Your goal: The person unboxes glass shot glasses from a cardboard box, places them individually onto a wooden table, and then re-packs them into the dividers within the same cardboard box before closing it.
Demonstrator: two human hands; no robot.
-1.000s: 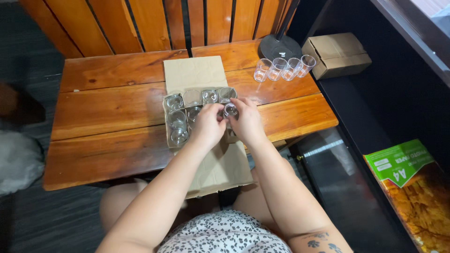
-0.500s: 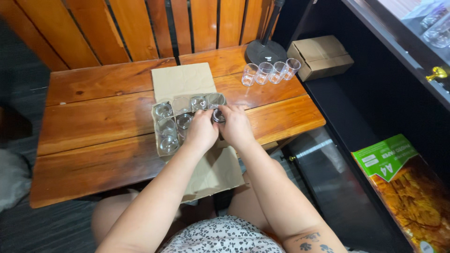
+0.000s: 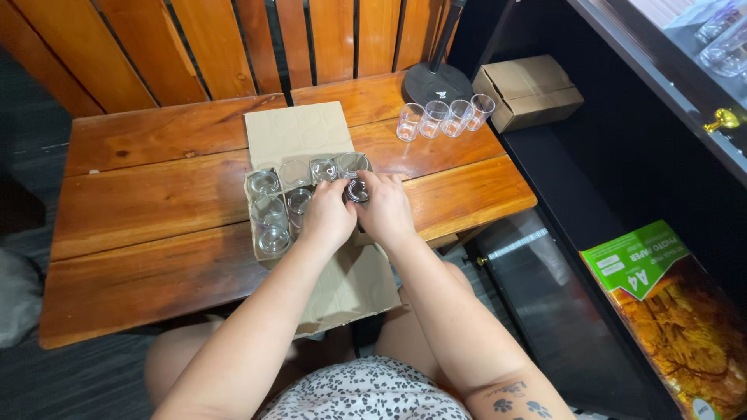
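Note:
An open cardboard box [image 3: 299,132] lies on the wooden table [image 3: 140,202], its cells filled with several clear small glasses [image 3: 272,225]. Over the box's right side, my left hand [image 3: 328,219] and my right hand [image 3: 387,208] meet around one small glass [image 3: 358,190], fingers closed on it at the box's right edge. A row of several more clear glasses [image 3: 443,118] stands on the table's far right corner, apart from both hands.
A black round lamp base [image 3: 436,80] stands behind the row of glasses. A closed small cardboard box [image 3: 529,89] rests on a dark shelf to the right. A green and orange paper pack [image 3: 677,311] lies low right. Wooden slats [image 3: 233,39] back the table.
The view has shifted, so the table sits lower and more to the left. Both hands stay together on the small glass at the box's right side.

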